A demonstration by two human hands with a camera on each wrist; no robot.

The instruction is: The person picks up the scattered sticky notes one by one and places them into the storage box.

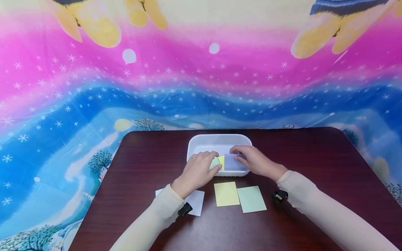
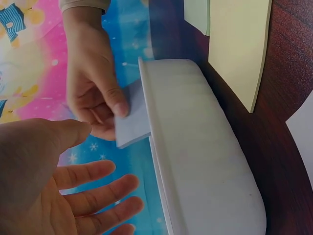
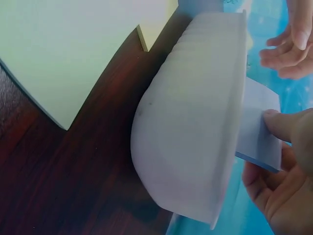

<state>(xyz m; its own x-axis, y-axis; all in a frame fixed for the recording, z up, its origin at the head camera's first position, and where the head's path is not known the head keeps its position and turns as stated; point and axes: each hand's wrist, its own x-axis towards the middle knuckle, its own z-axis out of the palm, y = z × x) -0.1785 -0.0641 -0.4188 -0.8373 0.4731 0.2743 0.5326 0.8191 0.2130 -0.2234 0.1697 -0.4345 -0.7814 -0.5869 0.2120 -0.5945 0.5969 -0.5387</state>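
A lavender sticky note pad (image 1: 231, 162) is pinched between the thumb and fingers of my right hand (image 1: 255, 161), over the near right part of a white plastic tub (image 1: 220, 138). In the right wrist view the pad (image 3: 258, 125) stands partly above the tub's rim. My left hand (image 1: 198, 170) is over the tub's left side, its fingers loosely spread with nothing between them in the left wrist view. Between the hands, a green sticky note pad (image 1: 214, 162) and a yellow one (image 1: 221, 162) show inside the tub, partly covered.
On the dark wooden table (image 1: 138, 167), in front of the tub, lie a yellow pad (image 1: 226, 194), a green pad (image 1: 252, 199) and a whitish pad (image 1: 196, 202) partly hidden by the left wrist. A patterned cloth (image 1: 194, 80) hangs behind the table.
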